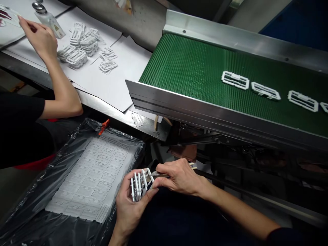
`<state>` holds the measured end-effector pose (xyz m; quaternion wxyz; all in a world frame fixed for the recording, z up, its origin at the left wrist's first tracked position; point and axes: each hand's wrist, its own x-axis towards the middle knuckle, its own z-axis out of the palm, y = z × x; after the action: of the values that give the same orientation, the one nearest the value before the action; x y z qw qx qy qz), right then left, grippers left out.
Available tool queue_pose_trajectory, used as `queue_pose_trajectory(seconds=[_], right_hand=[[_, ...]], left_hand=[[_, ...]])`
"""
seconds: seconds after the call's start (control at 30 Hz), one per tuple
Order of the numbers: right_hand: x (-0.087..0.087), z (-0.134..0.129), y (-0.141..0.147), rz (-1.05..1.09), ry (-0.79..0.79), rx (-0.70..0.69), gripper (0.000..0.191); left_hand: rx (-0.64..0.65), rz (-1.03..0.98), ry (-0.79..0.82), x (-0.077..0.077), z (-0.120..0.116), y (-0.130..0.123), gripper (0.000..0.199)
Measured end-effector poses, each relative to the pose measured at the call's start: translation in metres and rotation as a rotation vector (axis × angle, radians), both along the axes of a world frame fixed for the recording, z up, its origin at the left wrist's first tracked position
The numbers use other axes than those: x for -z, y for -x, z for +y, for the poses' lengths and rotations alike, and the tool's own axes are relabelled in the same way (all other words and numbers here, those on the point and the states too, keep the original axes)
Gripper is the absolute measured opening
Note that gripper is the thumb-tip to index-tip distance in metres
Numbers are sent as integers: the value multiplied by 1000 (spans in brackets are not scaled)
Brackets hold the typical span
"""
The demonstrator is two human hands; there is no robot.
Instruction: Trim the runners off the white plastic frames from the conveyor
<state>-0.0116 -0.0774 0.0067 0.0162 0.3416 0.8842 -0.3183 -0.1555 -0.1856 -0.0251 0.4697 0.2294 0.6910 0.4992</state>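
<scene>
Near the bottom middle, my left hand [130, 201] is closed around a small stack of white plastic frames [139, 184], held on edge with gaps between them. My right hand [179, 176] pinches a slim grey metal tool [162, 174], its tip at the right side of the stack. Fingers partly cover the tool, so its exact kind cannot be made out. Two pale thin ends stick out behind the right hand. Left of my hands lies a box lined with black plastic [30, 212], holding rows of flat white frames [89, 177].
A green conveyor belt [184, 68] carries several white frames [235, 80] behind a metal side rail [205, 109]. Piles of frames [77, 56] and a bottle [48, 20] stand on the paper-covered table [112, 92]. A co-worker's hand [42, 39] reaches over it. An orange clip [104, 127] grips the liner.
</scene>
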Motion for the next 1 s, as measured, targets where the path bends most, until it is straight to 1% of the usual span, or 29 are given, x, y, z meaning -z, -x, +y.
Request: queue_pose_trajectory(seconds=[0.27, 0.4, 0.5, 0.57, 0.73, 1.0], right_hand=[[5, 2, -5, -13, -36, -4, 42], [5, 2, -7, 6, 14, 3, 41], [1, 4, -8, 56, 84, 53, 35], [-2, 5, -8, 77, 120, 81, 36], [-5, 7, -5, 76, 154, 92, 40], [-1, 4, -3, 79, 118, 66, 45]], left_hand=[[29, 2, 29, -1, 2, -2, 51], [48, 20, 32, -2, 6, -3, 49], [94, 94, 37, 0, 7, -2, 49], [127, 150, 10, 5, 6, -1, 48], [234, 258, -134, 17, 1, 1, 44], [250, 249, -149, 15, 1, -1, 43]])
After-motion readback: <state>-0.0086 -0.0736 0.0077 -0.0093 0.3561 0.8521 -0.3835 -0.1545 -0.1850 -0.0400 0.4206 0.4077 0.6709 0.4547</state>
